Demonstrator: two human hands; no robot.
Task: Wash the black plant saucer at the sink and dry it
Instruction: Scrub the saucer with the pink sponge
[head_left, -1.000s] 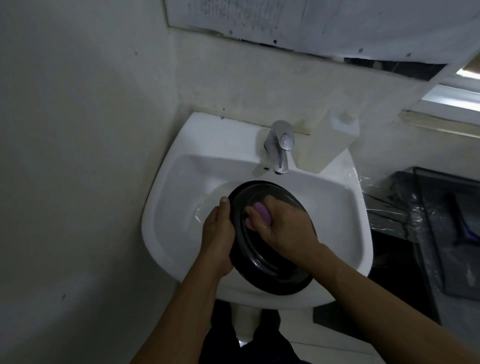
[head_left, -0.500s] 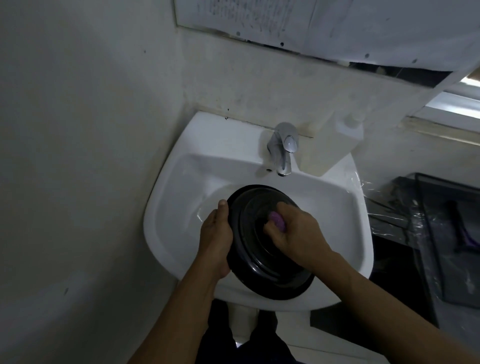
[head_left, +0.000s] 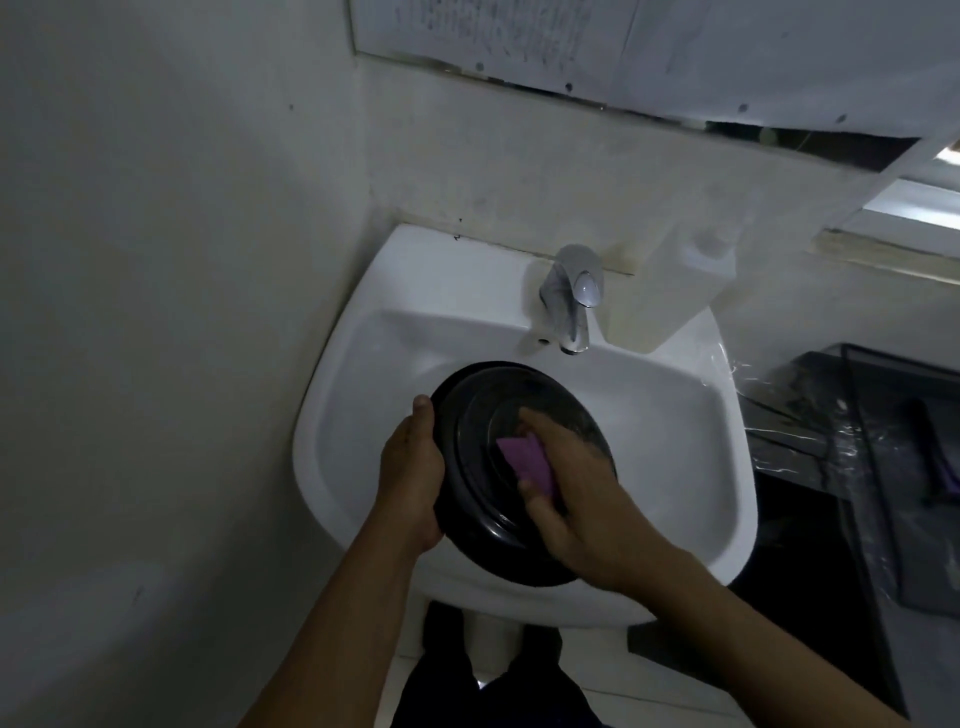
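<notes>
Left hand (head_left: 410, 478) first: we have it wrapped round the left rim of the round black plastic plant saucer (head_left: 506, 556), thumb up along the edge, the rest of the fingers hidden behind it. Right hand (head_left: 582, 499) pinches a flat purple scrub pad (head_left: 524, 460) between thumb and fingers and presses it onto the saucer's ringed face. Whether that face is the top or the underside we cannot tell in this dim light.

Saucer position: held tilted, facing us, over the bowl of the white ceramic sink (head_left: 332, 467), with its lower edge out above the sink's front lip. It does not appear to rest on the bowl.

Further out: chrome lever tap (head_left: 574, 296) at the back of the sink, no stream visible from it. Pale boxy soap dispenser (head_left: 670, 291) just beside the tap, to its right. Black mesh tray under clear film (head_left: 883, 467) off to the right of the sink.

Our reading: we are in the scrubbing part of the wash; rinsing and drying are not yet done.

Next move, as we judge it: work the pad over the whole face and rim, then rinse. That calls for one hand to let go and lift the tap lever while the other hand steadies the wet, likely slippery saucer. No drying cloth shows in view.
</notes>
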